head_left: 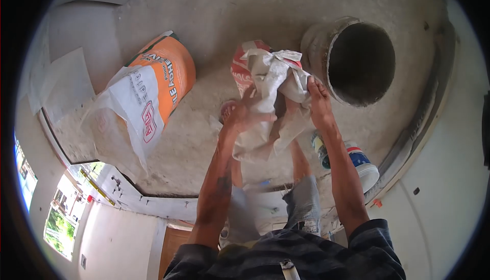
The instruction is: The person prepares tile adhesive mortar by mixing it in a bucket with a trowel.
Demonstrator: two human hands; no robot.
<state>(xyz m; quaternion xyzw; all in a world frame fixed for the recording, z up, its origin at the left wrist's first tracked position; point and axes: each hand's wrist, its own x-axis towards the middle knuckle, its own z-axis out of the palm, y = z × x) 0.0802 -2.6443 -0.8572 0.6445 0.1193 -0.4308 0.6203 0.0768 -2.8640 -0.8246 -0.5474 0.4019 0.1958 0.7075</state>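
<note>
A crumpled paper bag (278,78), white with red print, is in the middle of the frame, a little above center. Its top is all folded and bent. The right hand (320,101) pinches the bag's right edge, with the thumb pressed on the paper. The left hand (242,114) touches the bag's left side, with its thumb pointing across the front. That hand is a bit blurry, so I cannot tell if it grips the paper or just leans on it.

Just left of the bag, part of a bare foot (228,109) shows on the gray floor (214,25). In the upper right, near the bag, is a big round drum (334,55) with a dark inside and a rough rim. Under the right arm, in the lower right, there is a white and blue bucket (365,170). A small dark can (320,150) is beside it, partly hidden by the arm.

On the left side is a big orange and white sack (153,86) with letters on it. Windows (64,216) shine in the lower left. A cigarette (289,270) pokes up at the bottom.
</note>
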